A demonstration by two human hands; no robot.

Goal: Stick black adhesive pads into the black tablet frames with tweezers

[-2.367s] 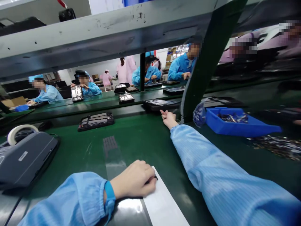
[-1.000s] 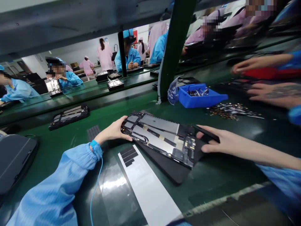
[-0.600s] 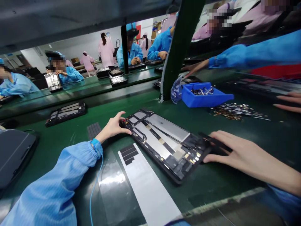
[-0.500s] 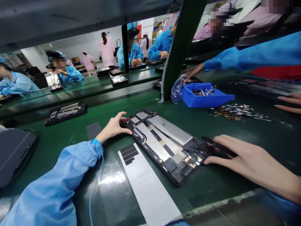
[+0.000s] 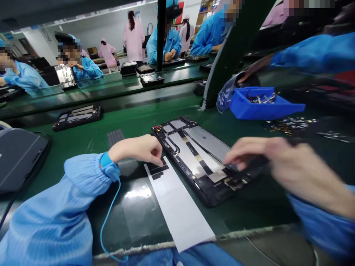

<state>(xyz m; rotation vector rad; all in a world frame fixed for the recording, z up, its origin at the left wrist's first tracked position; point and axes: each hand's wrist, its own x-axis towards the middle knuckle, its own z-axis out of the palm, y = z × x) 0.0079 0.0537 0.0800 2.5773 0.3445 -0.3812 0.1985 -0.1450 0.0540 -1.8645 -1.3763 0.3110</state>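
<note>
Head view: bare hands point(image 5: 141, 148) near smooth white strip point(image 5: 180, 210), flat rectangular device point(image 5: 195, 157).

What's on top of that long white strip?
On the white strip, dark pieces sit near the far end. The left hand covers part of that end, so I can't see what's underneath it.

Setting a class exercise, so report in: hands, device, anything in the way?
Left hand near black strips, contact unclear. Device open on green bench. Right hand blurred, partly hiding it.
</note>
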